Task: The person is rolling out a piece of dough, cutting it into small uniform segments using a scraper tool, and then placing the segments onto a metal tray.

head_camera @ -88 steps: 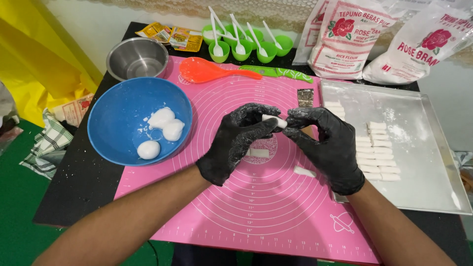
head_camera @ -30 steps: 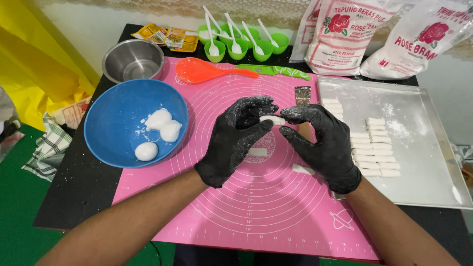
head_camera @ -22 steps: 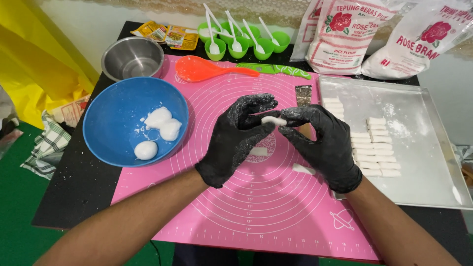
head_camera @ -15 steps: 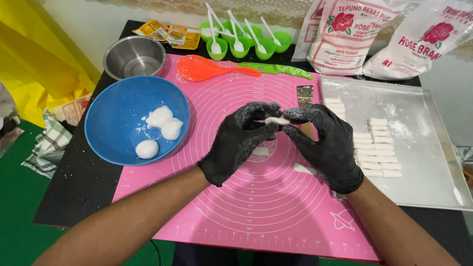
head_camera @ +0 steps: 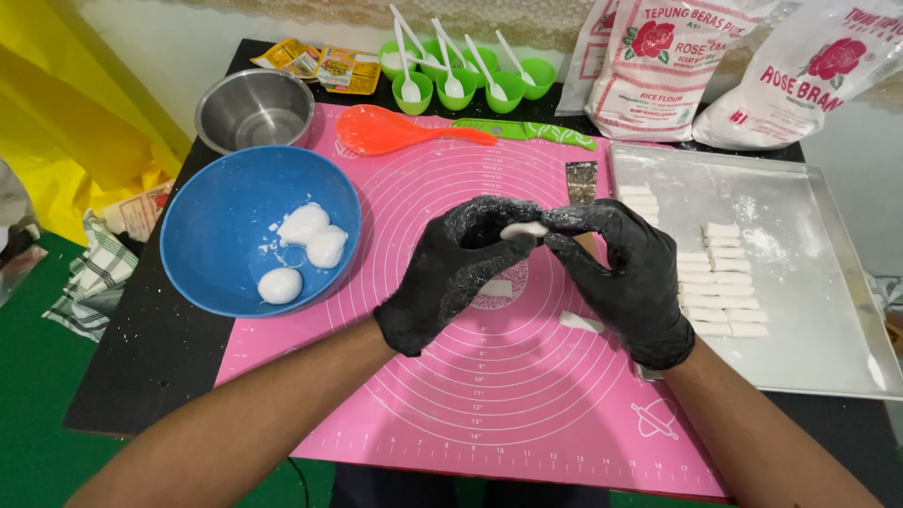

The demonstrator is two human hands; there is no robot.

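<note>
Both of my hands wear black, flour-dusted gloves and meet above a pink baking mat (head_camera: 451, 395). Between the fingertips of my left hand (head_camera: 461, 268) and my right hand (head_camera: 630, 277) sits a small white piece of dough (head_camera: 523, 229), pinched from both sides. Two more short dough pieces lie on the mat below, one (head_camera: 496, 288) under my left hand and one (head_camera: 580, 322) by my right palm. A blue bowl (head_camera: 202, 254) at the left holds three white dough lumps (head_camera: 303, 246).
A metal tray (head_camera: 809, 282) on the right carries rows of cut dough strips (head_camera: 722, 292). At the back stand a steel bowl (head_camera: 254, 108), an orange spoon (head_camera: 400, 132), a green knife (head_camera: 522, 132), green cups with white spoons (head_camera: 461, 80) and two flour bags (head_camera: 658, 61).
The hands have stayed together over the mat, kneading the small dough piece between the fingertips; its shape and the finger positions shift slightly. Nothing else has moved.
</note>
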